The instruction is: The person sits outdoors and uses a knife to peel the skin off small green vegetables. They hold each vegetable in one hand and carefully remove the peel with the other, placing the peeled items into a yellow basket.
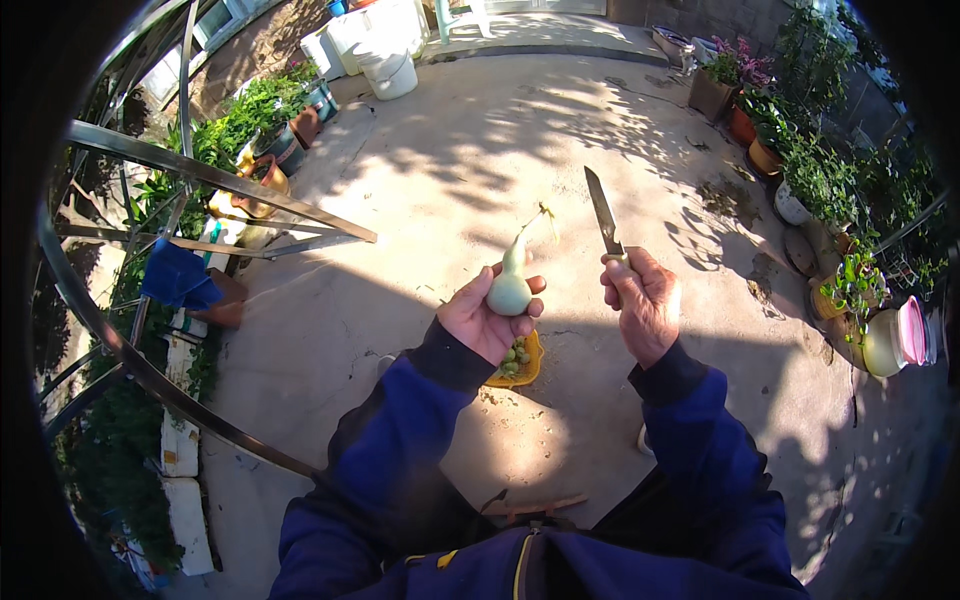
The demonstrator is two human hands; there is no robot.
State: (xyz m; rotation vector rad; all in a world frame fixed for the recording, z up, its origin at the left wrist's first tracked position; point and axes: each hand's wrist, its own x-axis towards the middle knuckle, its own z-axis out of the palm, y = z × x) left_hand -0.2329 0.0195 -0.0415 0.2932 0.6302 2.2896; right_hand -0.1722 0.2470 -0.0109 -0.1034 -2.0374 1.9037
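Note:
A pale green bottle gourd (511, 292) rests in my left hand (484, 311), its neck and dry curled stem pointing up and away from me. The fingers wrap around its round lower end. To the right, my right hand (645, 300) grips the handle of a knife (602, 212). The blade points up and slightly left, apart from the gourd. Below my left hand, a yellow plastic basket (535, 364) stands on the ground and holds several small green round fruits (513, 361). My left hand and sleeve cover part of the basket.
Curved metal bars (225, 184) reach in from the left, with a blue cloth (180, 274) on them. Potted plants line both sides of the concrete yard (465, 150). A white bucket (386, 69) stands at the back. On the right is a jar with a pink lid (912, 331).

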